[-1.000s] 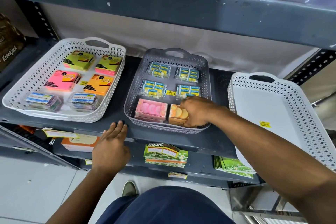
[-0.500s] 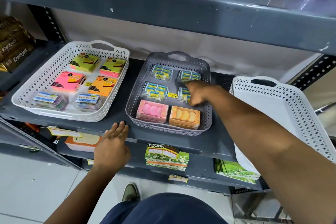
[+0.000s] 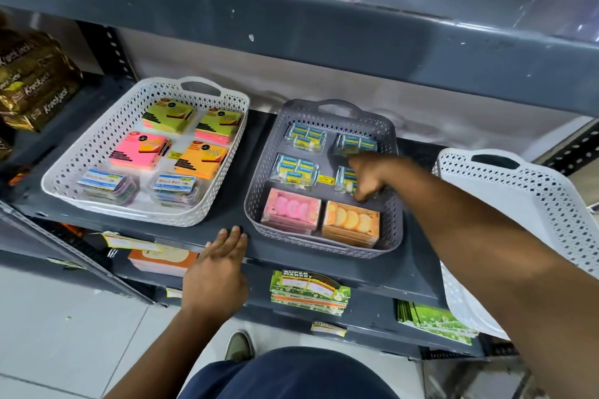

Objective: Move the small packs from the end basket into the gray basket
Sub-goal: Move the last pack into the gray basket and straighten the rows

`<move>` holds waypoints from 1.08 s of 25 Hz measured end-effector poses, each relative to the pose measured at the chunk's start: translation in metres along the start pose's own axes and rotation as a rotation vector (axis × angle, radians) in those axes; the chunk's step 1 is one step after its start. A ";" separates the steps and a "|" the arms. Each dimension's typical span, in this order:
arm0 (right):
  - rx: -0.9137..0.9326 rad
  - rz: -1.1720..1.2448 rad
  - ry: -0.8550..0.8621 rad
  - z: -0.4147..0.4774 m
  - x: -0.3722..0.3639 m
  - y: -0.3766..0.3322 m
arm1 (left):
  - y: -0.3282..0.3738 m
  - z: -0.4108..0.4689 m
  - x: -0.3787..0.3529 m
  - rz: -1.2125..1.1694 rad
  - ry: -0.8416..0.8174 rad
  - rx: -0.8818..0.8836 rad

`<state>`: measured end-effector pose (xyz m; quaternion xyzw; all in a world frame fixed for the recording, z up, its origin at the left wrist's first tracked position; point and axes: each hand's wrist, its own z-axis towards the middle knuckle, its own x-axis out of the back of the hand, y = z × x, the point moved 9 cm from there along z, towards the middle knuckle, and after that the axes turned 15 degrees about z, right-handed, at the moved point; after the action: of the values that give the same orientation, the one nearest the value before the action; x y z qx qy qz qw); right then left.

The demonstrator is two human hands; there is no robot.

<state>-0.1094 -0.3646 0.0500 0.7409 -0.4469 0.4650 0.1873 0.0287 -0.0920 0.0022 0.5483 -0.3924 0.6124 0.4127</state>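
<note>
step: placing packs in gray basket (image 3: pixel 256 204) | right hand (image 3: pixel 369 176) fingers curled on pack (image 3: pixel 345 176), grip unclear | left hand (image 3: pixel 215 278) open on shelf (image 3: pixel 227 178) | next: release, check white basket (image 3: pixel 551 204) at 3 o'clock

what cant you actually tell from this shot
- Head view: the right hand covers most of the pack under it in the gray basket; its grip is hidden.
- White end basket: cut off by the right edge, its lower part hidden by the forearm.
- Yellow price sticker: print too small.
</note>
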 end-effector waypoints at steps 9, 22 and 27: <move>0.014 0.157 0.187 0.055 0.038 0.022 | -0.001 0.001 0.007 0.029 0.012 -0.041; 0.232 0.251 0.224 0.027 0.061 -0.066 | -0.005 0.005 0.005 -0.001 -0.038 -0.081; 0.184 0.111 -0.001 0.030 -0.006 -0.102 | -0.005 0.005 0.005 -0.020 -0.046 -0.097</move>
<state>-0.0098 -0.3284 0.0447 0.7293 -0.4427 0.5134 0.0924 0.0352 -0.0941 0.0075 0.5455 -0.4255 0.5758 0.4357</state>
